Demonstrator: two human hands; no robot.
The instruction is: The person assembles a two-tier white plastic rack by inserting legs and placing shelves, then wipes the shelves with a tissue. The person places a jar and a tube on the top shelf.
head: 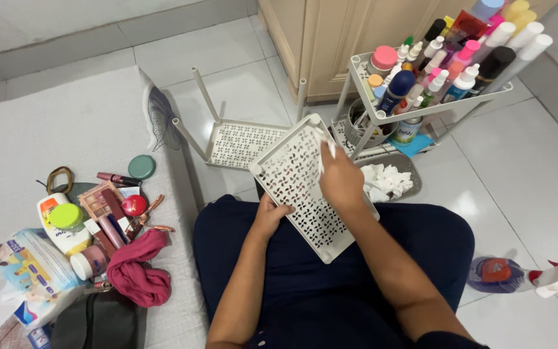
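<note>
A white perforated plastic shelf tray [292,171] rests tilted on my lap. My left hand [270,214] grips its near left edge. My right hand [340,179] lies on top of the tray and pinches a small white wipe [326,146] against the tray's far corner. I sit cross-legged on a white tiled floor in dark trousers.
A second white tray with legs [237,139] lies upside down on the floor ahead. A white rack shelf [414,114] packed with bottles stands at right, beside a grey tray of used wipes [392,181]. A spray bottle [518,274] lies at right. Cosmetics, a red cloth [140,274] sit on the mattress at left.
</note>
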